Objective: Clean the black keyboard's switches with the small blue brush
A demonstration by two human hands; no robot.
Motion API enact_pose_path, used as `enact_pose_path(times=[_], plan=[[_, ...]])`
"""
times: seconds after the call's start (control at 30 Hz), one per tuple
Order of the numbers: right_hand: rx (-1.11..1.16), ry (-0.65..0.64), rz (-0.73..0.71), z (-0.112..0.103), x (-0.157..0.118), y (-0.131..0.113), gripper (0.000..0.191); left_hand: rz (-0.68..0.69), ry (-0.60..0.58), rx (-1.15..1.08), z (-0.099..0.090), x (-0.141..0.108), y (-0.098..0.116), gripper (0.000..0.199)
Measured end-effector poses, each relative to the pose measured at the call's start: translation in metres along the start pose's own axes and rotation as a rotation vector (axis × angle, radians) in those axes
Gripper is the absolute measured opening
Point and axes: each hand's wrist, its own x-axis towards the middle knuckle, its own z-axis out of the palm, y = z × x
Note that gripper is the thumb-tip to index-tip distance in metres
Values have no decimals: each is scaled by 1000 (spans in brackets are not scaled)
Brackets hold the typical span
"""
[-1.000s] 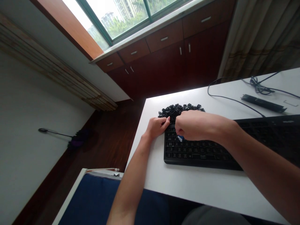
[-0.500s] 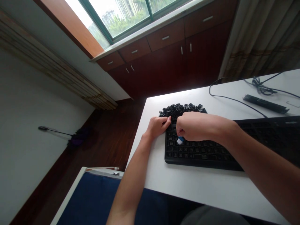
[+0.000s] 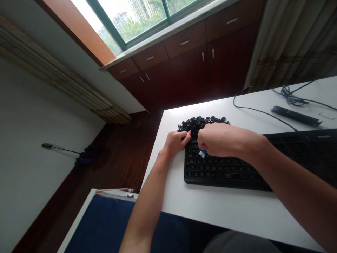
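A black keyboard [image 3: 229, 175] with its keycaps off lies on the white table [image 3: 210, 207]. My right hand [image 3: 214, 140] is wrapped round a small blue brush with white bristles [image 3: 202, 154], and the bristles are over the left part of the keyboard. Most of the brush is hidden in the fist. My left hand [image 3: 177, 141] rests at the keyboard's upper left corner, its fingers closed; whatever they grip there, if anything, is hidden. Behind both hands is a pile of loose black keycaps [image 3: 196, 123].
Behind the keyboard lie a long black strip [image 3: 296, 116], a coiled black cable [image 3: 293, 98] and a thin bent metal piece [image 3: 326, 116]. A blue-covered chair or frame [image 3: 105, 221] stands at the table's near left.
The brush and my right hand have moved slightly up, away from me, over the keys. My left hand has hardly moved. The whole view has shifted a little.
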Motion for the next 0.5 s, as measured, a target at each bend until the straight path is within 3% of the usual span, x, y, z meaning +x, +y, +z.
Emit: enact_pose_path(times=[0.5], plan=[[11, -5, -15, 0, -6, -3, 24, -4, 13, 3, 1, 0, -1, 49]])
